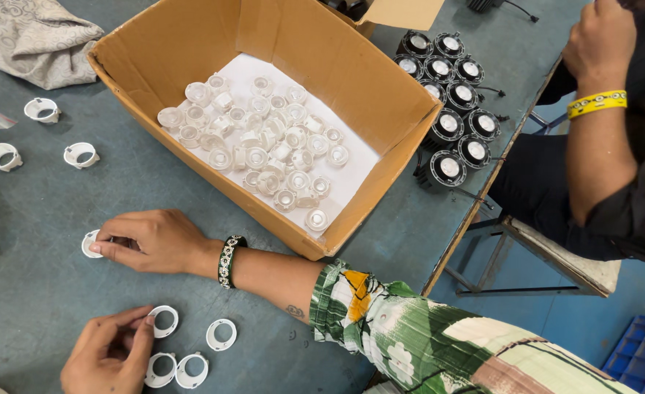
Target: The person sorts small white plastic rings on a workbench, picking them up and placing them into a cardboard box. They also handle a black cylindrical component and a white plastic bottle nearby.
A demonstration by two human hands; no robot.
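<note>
White plastic rings lie flat on the grey-blue table [59, 292], openings facing up, so they have no clear long axis. Our right hand [151, 241] pinches one small white plastic ring [89, 244] against the tabletop with thumb and fingertips, partly covering it. Our left hand [110, 354] closes narrowly on the rim of another white ring [164, 322]; three more white rings [191, 357] rest just beside it. Three further white rings [41, 135] sit well apart at the upper left, near a crumpled grey cloth [34, 40].

Right behind our right hand stands an open brown cardboard box [366, 95], its long side running diagonally, filled with small clear plastic lens cups [264, 149] on white paper. Beyond the box, round black lamp housings with white centres [454, 95] cluster at the table edge. Another person's arm with a yellow wristband [596, 102] hangs beside them, clear of our hands.
</note>
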